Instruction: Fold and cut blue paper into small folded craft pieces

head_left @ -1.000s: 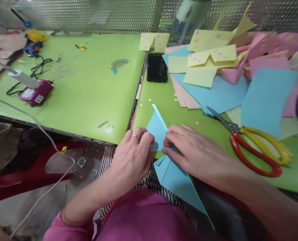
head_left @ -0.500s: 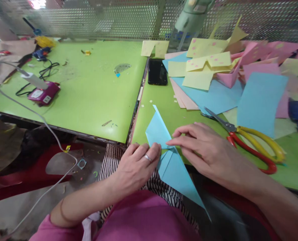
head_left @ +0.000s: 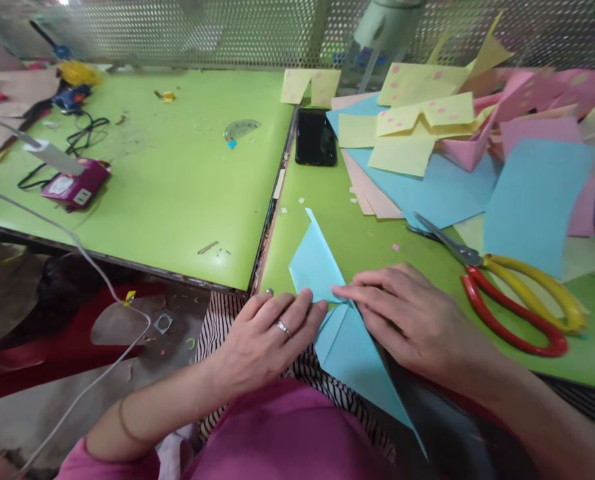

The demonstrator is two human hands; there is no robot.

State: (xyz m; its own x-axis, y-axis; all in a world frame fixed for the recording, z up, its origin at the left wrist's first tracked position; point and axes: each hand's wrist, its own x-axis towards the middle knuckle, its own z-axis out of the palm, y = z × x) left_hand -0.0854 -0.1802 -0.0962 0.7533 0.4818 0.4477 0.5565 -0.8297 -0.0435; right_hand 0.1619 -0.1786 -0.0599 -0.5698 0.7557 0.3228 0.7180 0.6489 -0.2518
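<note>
A folded sheet of light blue paper [head_left: 365, 367] lies slantwise across the front edge of the green table, its lower point hanging over my lap. Creases meet near its middle, and a narrow folded strip runs along its upper right edge. My left hand [head_left: 272, 333], with a ring on one finger, holds the paper's left side near the middle, fingertips bent onto it. At the opposite edge my right hand [head_left: 402, 310] grips the paper, its index finger laid on the crease. The right thumb is hidden.
Scissors [head_left: 472, 257] with red and yellow handles lie right of my right hand. Behind are a black phone [head_left: 316, 138] and a pile of coloured paper [head_left: 442, 187]. To the left sit a protractor [head_left: 241, 130] and a purple power adapter [head_left: 77, 187] with a white cable.
My right fingers have come down closer against the paper's right edge. A tiny pink scrap on the table is now uncovered. The view has shifted slightly.
</note>
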